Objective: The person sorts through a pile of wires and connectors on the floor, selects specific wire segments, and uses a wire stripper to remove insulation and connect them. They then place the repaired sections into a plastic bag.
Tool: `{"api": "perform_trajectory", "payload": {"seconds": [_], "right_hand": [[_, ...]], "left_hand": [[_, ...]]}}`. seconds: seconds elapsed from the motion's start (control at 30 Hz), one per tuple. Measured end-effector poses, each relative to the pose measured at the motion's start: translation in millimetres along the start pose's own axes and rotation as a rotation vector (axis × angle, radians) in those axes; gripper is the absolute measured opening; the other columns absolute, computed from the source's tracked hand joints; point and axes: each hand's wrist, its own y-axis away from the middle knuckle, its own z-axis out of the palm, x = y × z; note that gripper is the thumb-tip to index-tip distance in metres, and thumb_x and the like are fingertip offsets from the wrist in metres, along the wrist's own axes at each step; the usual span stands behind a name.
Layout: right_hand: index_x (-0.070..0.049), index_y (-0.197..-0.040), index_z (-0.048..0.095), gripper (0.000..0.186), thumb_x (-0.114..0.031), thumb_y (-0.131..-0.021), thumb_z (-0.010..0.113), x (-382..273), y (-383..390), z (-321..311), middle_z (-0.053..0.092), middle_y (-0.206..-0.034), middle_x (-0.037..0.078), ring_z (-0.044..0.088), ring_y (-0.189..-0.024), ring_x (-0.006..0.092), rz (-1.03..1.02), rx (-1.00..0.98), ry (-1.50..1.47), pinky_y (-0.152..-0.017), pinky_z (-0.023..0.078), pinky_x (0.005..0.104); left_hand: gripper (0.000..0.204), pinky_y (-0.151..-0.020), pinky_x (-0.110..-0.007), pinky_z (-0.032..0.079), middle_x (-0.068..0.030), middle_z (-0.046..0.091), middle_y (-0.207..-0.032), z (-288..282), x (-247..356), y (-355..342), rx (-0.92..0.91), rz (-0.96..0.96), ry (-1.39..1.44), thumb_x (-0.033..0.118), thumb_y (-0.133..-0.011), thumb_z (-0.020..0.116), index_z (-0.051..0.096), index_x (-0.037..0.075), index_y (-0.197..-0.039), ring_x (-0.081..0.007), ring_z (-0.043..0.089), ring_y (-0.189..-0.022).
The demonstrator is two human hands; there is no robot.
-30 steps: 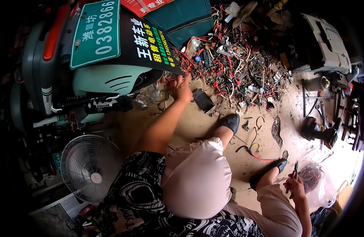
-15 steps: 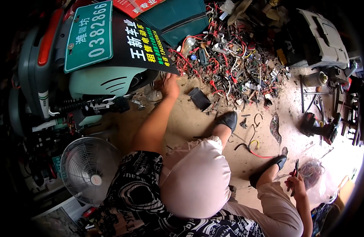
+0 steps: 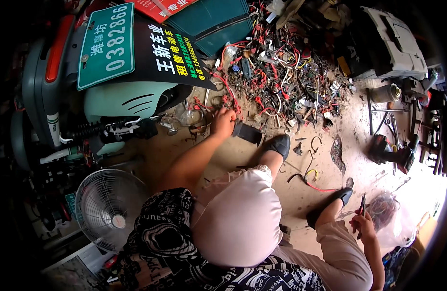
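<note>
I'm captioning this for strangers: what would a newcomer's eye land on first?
Probably the sprawling heap of wires, upper centre-right, and the green plate, upper left. Next, perhaps, the left hand at the edge of a black box, mid-picture, and the pliers in the right hand, lower right.

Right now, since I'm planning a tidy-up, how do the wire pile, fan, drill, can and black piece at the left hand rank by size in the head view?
1. Wire pile
2. Fan
3. Drill
Can and black piece: smallest, too alike to rank.
</note>
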Motion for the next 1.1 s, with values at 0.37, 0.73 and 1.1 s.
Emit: {"api": "perform_trajectory", "payload": {"seconds": [0.37,0.73,1.1], "right_hand": [[-0.004,-0.108,0.050,0.026,-0.007,-0.083,0.056,3,-3,-7,0.057,-0.072,0.008,0.058,-0.061,0.0171,-0.018,0.016,0.019,-0.043,0.043,0.0290],[-0.005,-0.108,0.050,0.026,-0.004,-0.082,0.054,19,-9,-21,0.058,-0.069,0.011,0.057,-0.056,0.0187,0.025,0.043,-0.049,-0.040,0.043,0.0305],[-0.005,-0.107,0.050,0.026,-0.005,-0.082,0.054,5,-9,-22,0.056,-0.073,0.008,0.060,-0.064,0.0189,0.022,0.079,0.030,-0.042,0.044,0.0302]], "left_hand": [[0.023,-0.063,-0.037,0.048,-0.0111,0.049,-0.088,-26,-27,-20,0.315,-0.033,0.126,-0.010,-0.070,0.060,0.054,0.008,-0.082,-0.0296,0.057,-0.071],[0.020,-0.078,-0.043,0.050,-0.0092,0.058,-0.112,-38,-18,-55,0.170,-0.274,-0.176,0.015,-0.081,0.062,0.065,0.016,-0.100,-0.0321,0.059,-0.098],[0.021,-0.080,-0.044,0.050,-0.0141,0.060,-0.107,17,-5,-111,0.125,-0.310,-0.092,0.012,-0.085,0.064,0.065,0.014,-0.106,-0.0353,0.060,-0.095]]}}
